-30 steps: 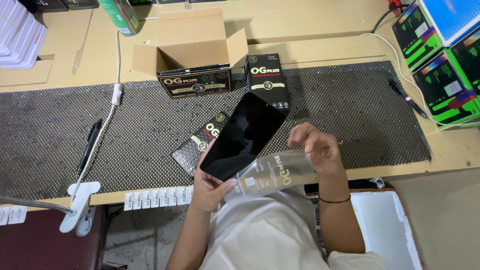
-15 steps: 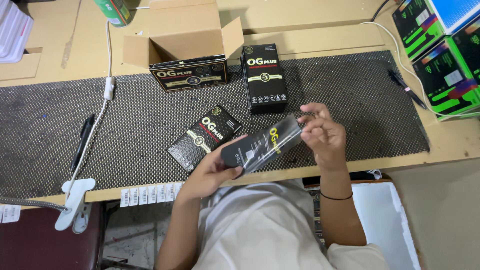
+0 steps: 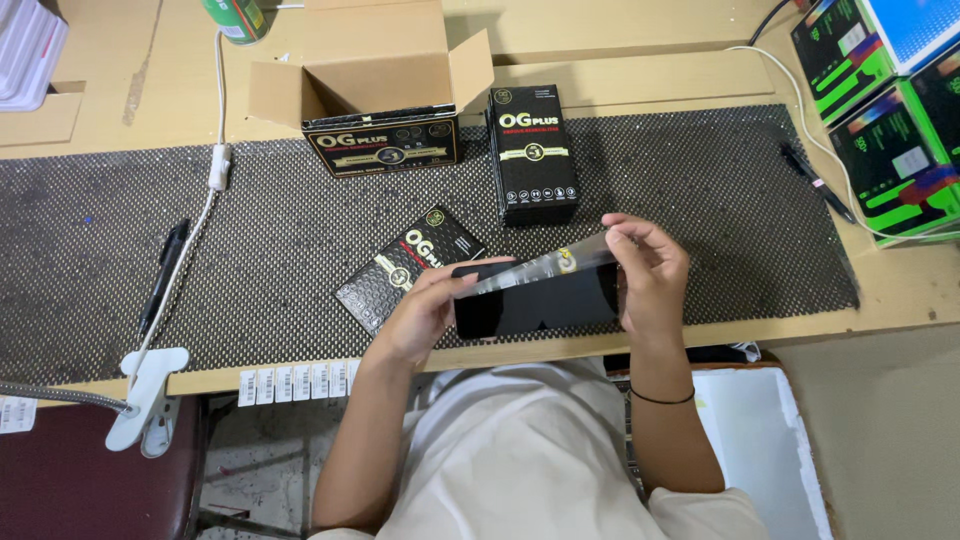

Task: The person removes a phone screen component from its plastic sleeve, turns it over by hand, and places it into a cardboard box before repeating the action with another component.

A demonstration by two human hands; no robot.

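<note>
Both hands hold a black glass sheet (image 3: pixel 535 303) just above the near edge of the mat (image 3: pixel 250 260), its long axis running left to right between them. The left hand (image 3: pixel 425 310) grips its left end; the right hand (image 3: pixel 650 275) pinches the right end along with a clear plastic sleeve (image 3: pixel 545 267) lying slantwise over the sheet's top edge.

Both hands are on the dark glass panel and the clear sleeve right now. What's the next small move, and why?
Probably slide the clear sleeve further along the dark panel. The right hand pinches the sleeve's end, the left hand steadies the panel's other end, and the two overlap above the mat, so they look partly joined.
</note>
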